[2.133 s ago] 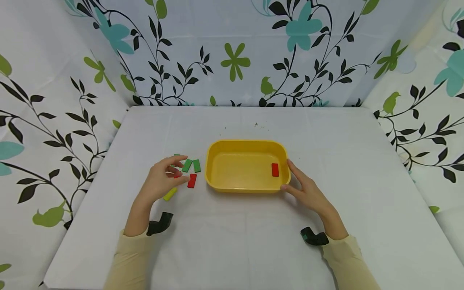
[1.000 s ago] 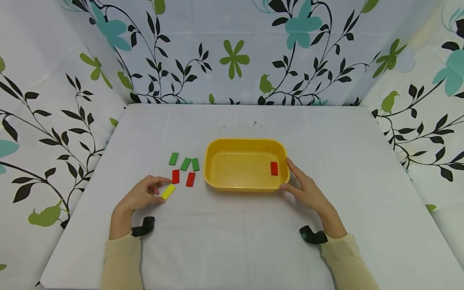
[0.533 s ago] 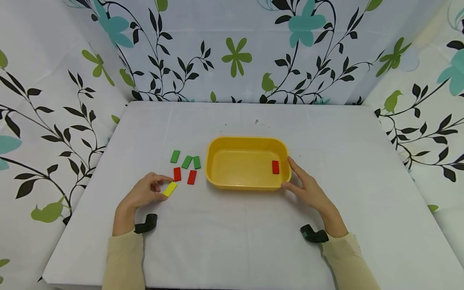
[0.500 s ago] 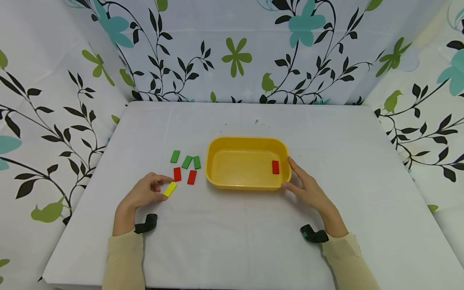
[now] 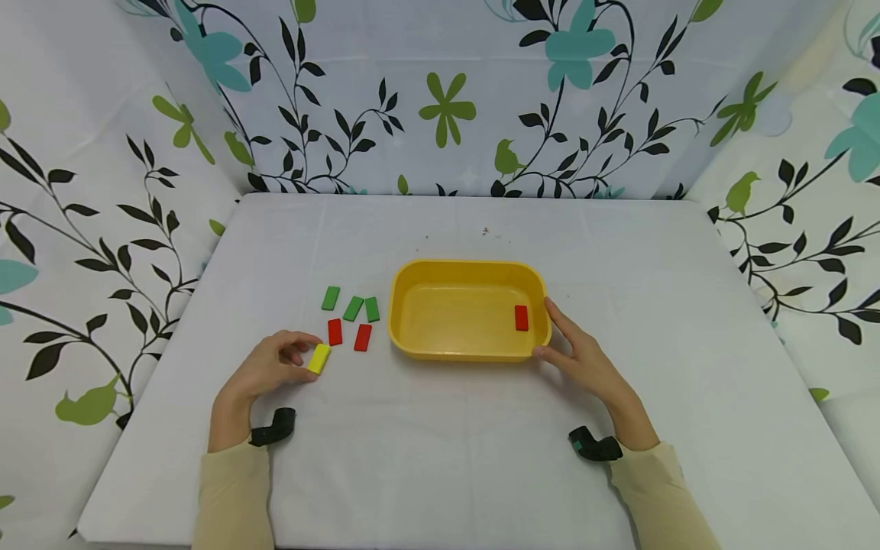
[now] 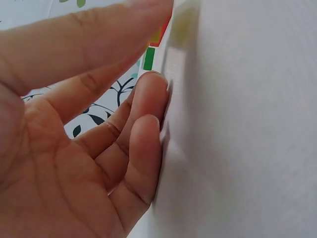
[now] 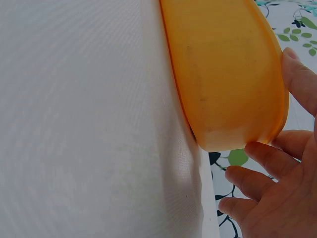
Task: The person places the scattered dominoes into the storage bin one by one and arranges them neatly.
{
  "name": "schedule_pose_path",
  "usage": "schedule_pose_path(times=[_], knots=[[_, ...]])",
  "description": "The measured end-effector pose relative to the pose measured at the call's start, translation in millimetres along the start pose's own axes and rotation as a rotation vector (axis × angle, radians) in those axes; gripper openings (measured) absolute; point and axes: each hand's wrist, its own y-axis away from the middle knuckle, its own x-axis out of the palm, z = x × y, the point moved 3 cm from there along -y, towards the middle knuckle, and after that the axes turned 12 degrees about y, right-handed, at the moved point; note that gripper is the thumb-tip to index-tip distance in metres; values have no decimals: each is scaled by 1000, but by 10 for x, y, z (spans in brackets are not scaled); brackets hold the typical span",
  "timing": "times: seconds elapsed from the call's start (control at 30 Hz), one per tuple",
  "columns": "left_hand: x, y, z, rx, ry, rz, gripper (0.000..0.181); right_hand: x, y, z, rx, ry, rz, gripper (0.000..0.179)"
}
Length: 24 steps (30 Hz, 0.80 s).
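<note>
Currently L hand pinching ylw block, R hand spread, touching ylw tray

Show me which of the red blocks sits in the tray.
The red block at the yellow tray's right end, near the right hand; the other two red blocks lie on the table, left of the tray.

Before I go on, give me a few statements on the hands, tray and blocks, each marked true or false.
1. The right hand touches the tray. True.
2. The tray is empty. False: one red block lies in it.
3. The left hand pinches the yellow block. True.
4. Every green block is inside the tray. False: all three green blocks lie on the table.
5. Two red blocks lie outside the tray. True.
</note>
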Motion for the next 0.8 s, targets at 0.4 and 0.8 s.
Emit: schedule_pose_path(times=[0.4, 0.8], knots=[[-82, 37, -184, 6, 220, -160, 55, -22, -21, -3, -15, 2, 0, 82], [338, -233, -1093, 184, 380, -122, 51, -2, -6, -38, -24, 7, -11, 82]])
